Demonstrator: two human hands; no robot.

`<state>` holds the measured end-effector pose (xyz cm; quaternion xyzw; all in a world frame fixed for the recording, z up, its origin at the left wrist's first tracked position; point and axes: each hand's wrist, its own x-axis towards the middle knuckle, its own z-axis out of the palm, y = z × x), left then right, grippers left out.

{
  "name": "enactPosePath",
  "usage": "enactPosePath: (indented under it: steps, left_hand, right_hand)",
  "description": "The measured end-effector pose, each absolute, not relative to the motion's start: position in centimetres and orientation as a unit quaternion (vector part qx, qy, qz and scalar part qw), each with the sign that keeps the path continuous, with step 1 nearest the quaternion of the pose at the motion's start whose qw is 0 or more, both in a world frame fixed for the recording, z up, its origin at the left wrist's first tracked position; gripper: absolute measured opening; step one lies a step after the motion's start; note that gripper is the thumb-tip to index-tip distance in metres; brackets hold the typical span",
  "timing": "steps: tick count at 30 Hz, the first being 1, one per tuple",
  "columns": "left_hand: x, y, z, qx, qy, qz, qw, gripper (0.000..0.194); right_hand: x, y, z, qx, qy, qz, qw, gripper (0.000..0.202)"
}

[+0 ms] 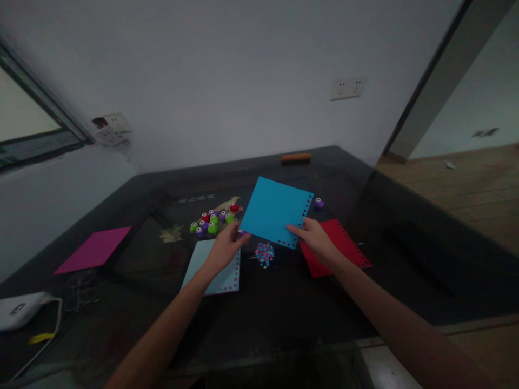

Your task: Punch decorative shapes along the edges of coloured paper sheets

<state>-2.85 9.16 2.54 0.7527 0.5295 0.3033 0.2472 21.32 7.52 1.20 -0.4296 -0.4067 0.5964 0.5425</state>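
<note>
Blue sheet (273, 212) pinched btwn L (225, 244) & R hand (315, 240) fingers.

A blue sheet (274, 211) is showing punched dots; red (337, 247), pale blue (219, 268) and magenta (94, 249) sheets are lying on black table (284, 308).

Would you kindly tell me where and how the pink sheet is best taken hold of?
The pink sheet lies flat on the table, apart from other things. Probably best to pinch its near-left corner from the left, sliding it to the table edge first.

One head-worn camera looks forward and down, near the dark table (284, 302).
</note>
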Motion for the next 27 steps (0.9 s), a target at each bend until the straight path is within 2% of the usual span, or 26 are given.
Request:
enactPosePath:
  steps: [2,3,9,13,17,27]
  left_hand:
    - [-1.0,7.7,2.6,0.692,0.466,0.329,0.442,0.027]
    - [-0.3,7.1,2.6,0.663,0.453,0.329,0.497,0.029]
    - [0.7,4.5,1.1,0.541,0.421,0.348,0.640,0.043]
    - [0.5,3.7,0.7,0.454,0.397,0.366,0.708,0.043]
    - [0.7,3.6,1.1,0.402,0.384,0.391,0.733,0.044]
    - [0.6,3.7,1.3,0.463,0.400,0.383,0.692,0.032]
  right_hand:
    - [21.1,7.4,1.1,-0.421,-0.397,0.604,0.548,0.035]
    - [21.0,7.3,1.1,-0.418,-0.394,0.608,0.549,0.036]
    - [20.5,6.9,0.7,-0.409,-0.384,0.623,0.545,0.040]
    - [20.4,6.8,0.6,-0.415,-0.382,0.634,0.529,0.041]
    - [20.4,6.8,0.7,-0.420,-0.380,0.625,0.538,0.040]
    - [19.7,5.6,1.5,-0.465,-0.439,0.539,0.548,0.039]
